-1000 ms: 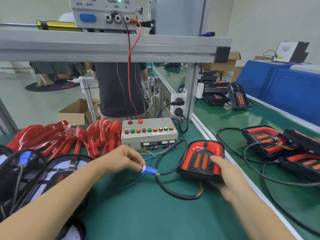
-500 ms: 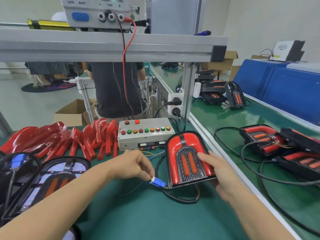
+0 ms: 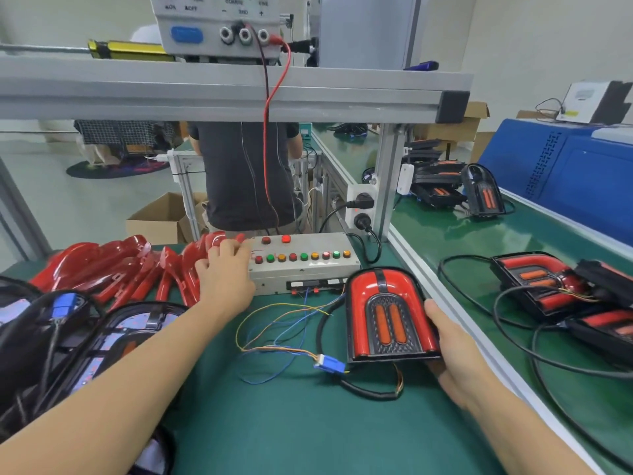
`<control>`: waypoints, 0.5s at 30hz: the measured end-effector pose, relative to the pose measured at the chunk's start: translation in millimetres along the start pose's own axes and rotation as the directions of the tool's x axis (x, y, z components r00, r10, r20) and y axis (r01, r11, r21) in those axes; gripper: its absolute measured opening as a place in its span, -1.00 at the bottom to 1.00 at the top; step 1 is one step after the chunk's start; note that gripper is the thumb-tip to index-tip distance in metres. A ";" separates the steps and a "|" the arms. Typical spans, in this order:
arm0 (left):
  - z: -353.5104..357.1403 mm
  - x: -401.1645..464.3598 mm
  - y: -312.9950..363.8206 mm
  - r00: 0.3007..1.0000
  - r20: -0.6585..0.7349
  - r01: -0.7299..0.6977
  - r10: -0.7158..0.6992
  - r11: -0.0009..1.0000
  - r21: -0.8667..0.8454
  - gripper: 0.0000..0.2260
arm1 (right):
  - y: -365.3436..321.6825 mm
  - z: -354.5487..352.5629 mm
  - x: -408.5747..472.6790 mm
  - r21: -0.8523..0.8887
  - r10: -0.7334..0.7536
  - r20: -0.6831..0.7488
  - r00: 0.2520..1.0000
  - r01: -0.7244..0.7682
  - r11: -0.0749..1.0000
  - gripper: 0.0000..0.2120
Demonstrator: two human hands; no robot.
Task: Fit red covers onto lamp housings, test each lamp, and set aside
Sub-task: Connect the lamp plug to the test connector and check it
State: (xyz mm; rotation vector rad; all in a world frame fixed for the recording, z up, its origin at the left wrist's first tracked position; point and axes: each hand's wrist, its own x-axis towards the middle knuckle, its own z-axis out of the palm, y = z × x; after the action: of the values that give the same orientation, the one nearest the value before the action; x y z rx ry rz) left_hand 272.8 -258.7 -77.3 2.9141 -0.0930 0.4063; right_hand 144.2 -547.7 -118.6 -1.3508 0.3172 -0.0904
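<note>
A lamp (image 3: pixel 388 311) with its red cover fitted stands tilted up on the green mat, face toward me. My right hand (image 3: pixel 455 358) grips its right edge and underside. Its black cable ends in a blue connector (image 3: pixel 330 364), joined to thin coloured wires from the grey test box (image 3: pixel 303 264). My left hand (image 3: pixel 226 275) reaches to the box's left end, fingers curled over the leftmost buttons. A pile of loose red covers (image 3: pixel 113 269) lies left of the box. Uncovered lamp housings (image 3: pixel 113 341) with black cables sit at the near left.
Several finished lamps (image 3: pixel 537 282) with tangled black cables lie on the right-hand bench, more (image 3: pixel 483 195) farther back. An aluminium rail (image 3: pixel 455 306) divides the benches. A power supply (image 3: pixel 219 25) sits on the overhead beam. A person in dark clothes stands behind the bench.
My left hand let go of the blue connector and moved up-left to the test box's buttons. The connector now lies on the mat. The lamp moved right, still tilted up.
</note>
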 end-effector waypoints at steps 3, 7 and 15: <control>6.6 2.5 -6.2 0.999 0.039 0.012 -0.014 0.999 0.047 -0.38 | 2.4 -1.4 1.7 0.033 0.020 0.013 1.000 -0.020 0.999 -0.61; 13.4 2.3 -7.7 0.997 0.056 -0.053 0.048 0.995 0.081 -0.38 | 4.0 -0.4 1.1 0.071 0.023 0.031 0.999 -0.025 0.997 -0.65; 15.3 10.2 -5.6 0.996 0.044 -0.079 0.074 0.988 0.130 -0.41 | 6.6 -0.5 -1.5 0.048 0.018 0.028 0.999 -0.020 0.999 -0.60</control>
State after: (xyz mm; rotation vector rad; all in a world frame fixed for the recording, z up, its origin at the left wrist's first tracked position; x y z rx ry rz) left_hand 287.2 -256.8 -89.9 3.0569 -0.1914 0.3818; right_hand 141.8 -546.3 -124.8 -1.2997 0.3029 -0.0635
